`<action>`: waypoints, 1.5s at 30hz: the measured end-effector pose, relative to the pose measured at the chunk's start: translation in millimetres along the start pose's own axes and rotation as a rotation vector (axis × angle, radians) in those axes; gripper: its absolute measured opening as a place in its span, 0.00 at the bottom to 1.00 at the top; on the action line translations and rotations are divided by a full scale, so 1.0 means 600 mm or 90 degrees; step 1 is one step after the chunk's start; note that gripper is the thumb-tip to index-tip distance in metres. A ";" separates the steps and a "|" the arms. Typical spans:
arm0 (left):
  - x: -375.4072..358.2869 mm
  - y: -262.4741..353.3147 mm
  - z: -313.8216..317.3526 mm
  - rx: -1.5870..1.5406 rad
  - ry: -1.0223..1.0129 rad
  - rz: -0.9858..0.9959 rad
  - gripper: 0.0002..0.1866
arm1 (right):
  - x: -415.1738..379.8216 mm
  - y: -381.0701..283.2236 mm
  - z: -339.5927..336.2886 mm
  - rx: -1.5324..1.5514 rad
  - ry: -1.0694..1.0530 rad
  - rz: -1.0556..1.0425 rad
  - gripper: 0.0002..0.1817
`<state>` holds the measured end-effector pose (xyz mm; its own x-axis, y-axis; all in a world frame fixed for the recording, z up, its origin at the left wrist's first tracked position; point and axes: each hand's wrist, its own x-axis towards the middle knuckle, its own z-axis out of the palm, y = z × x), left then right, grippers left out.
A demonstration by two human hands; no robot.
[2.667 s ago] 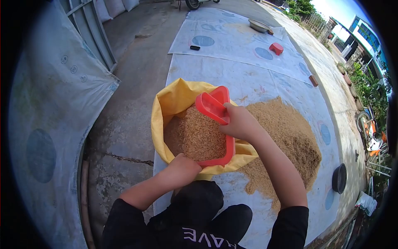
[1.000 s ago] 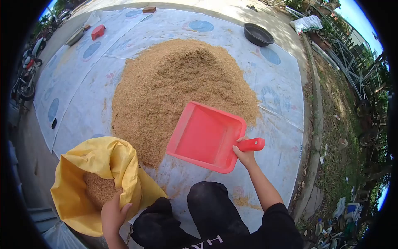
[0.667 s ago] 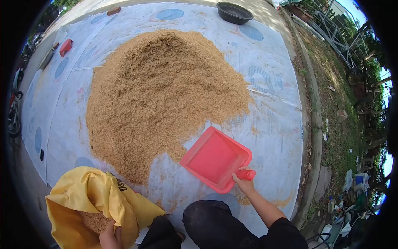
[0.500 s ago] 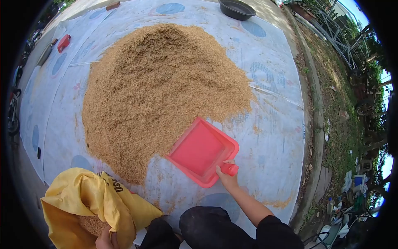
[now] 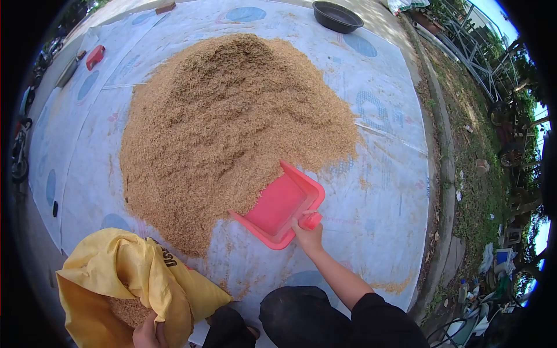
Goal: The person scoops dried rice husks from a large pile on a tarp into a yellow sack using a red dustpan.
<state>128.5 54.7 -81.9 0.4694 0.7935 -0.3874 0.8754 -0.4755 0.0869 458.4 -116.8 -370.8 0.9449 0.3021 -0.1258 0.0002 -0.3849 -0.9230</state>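
In the head view, the right hand (image 5: 307, 235) grips the scoop (image 5: 279, 204) by its handle, its front lip in the near side of the pile (image 5: 232, 116). The left hand (image 5: 148, 333) pinches the rim of the sack (image 5: 116, 261), by the sheet's (image 5: 383, 191) left edge. A basin (image 5: 338, 18) sits at the far edge.

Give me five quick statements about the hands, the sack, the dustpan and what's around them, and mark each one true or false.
1. The right hand grips the red dustpan by its handle. True.
2. The left hand is buried in the tan heap. False: the left hand holds the edge of the yellow sack.
3. The front of the red dustpan meets the tan heap. True.
4. The yellow sack is completely empty. False: tan material shows inside its mouth.
5. A black basin sits beyond the tan heap. True.
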 end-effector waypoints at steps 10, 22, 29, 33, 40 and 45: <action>0.008 0.001 -0.008 -0.056 0.005 0.030 0.14 | 0.036 -0.064 0.068 -0.002 0.012 -0.010 0.16; 0.014 -0.017 -0.021 -0.103 -0.028 0.091 0.14 | -0.003 -0.025 -0.063 0.065 -0.008 -0.060 0.15; -0.049 -0.067 -0.044 -0.201 -0.066 0.066 0.25 | -0.038 -0.238 -0.063 0.137 -0.072 -0.039 0.16; -0.111 -0.121 -0.083 -0.178 -0.053 0.005 0.33 | -0.049 -0.387 -0.051 0.223 -0.171 -0.026 0.17; -0.139 -0.132 -0.059 -0.171 -0.069 0.029 0.11 | -0.103 -0.550 -0.027 0.096 -0.394 -0.145 0.17; -0.156 -0.132 -0.040 -0.178 -0.089 0.073 0.08 | -0.185 -0.612 0.031 -0.008 -0.540 -0.145 0.18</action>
<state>18.2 27.3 -30.4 0.5632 0.6720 -0.4809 0.8247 -0.4207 0.3781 347.3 7.0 -24.3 0.3594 0.9174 -0.1711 0.1673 -0.2437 -0.9553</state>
